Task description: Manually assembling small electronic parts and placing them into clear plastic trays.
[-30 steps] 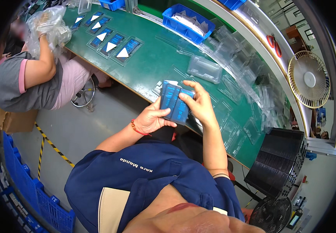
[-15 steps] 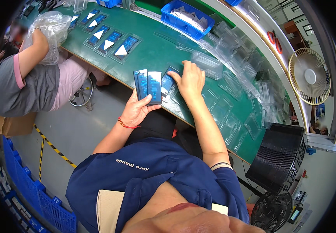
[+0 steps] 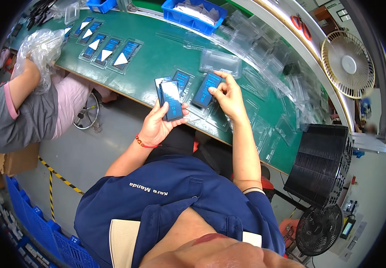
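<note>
My left hand is closed round a small fanned stack of flat black phone batteries with blue print, held over the table's near edge. Between the thumb and fingers of my right hand is one more battery, tilted above clear plastic trays. Just behind the left-hand stack, another battery lies on the table, partly hidden by the stack.
Several batteries in clear trays, bearing white triangles, line the green table at the left. Blue bin, stacked clear trays and a fan stand beyond. At left, another person's arm reaches into a plastic bag.
My right hand has let go of the battery on the table and now holds another one, farther right. The stack in my left hand looks smaller. The whole view has shifted slightly.
</note>
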{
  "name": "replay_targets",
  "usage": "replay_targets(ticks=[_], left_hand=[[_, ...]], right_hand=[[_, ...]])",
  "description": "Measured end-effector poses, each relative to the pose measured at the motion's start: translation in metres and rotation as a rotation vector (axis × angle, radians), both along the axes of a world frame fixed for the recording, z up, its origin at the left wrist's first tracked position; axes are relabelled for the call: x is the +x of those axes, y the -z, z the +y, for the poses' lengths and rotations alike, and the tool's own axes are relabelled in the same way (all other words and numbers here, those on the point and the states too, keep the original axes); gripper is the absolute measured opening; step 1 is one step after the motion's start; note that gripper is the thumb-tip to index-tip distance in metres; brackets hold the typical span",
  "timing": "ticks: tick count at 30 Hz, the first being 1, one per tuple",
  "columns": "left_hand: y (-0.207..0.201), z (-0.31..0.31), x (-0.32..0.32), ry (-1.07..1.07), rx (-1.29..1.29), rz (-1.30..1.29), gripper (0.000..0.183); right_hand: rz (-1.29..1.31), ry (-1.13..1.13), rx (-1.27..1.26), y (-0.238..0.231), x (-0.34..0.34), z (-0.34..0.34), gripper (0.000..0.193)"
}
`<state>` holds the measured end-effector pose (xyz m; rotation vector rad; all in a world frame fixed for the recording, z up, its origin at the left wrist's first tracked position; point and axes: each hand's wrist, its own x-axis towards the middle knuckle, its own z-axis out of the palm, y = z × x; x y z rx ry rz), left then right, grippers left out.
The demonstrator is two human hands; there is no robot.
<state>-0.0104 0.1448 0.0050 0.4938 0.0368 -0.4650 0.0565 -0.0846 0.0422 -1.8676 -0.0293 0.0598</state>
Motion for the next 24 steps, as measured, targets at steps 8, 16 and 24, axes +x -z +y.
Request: replay_targets(ticks=[8, 16, 24], left_hand=[[-0.005, -0.006, -0.001, -0.016, 0.092, -0.082, 0.054], [-0.006, -0.014, -0.001, -0.049, 0.388, -0.081, 0.049], [-0.011, -0.047, -0.006, 0.130, 0.260, -0.029, 0.046]], right_hand=[[-0.212, -0.113, -0.719, -0.001, -0.001, 0.000, 0.049], [-0.304, 0.022, -0.395, -0.004, -0.015, -0.006, 0.041], [0.020, -0.005, 0.203, -0.011, -0.050, -0.037, 0.043]])
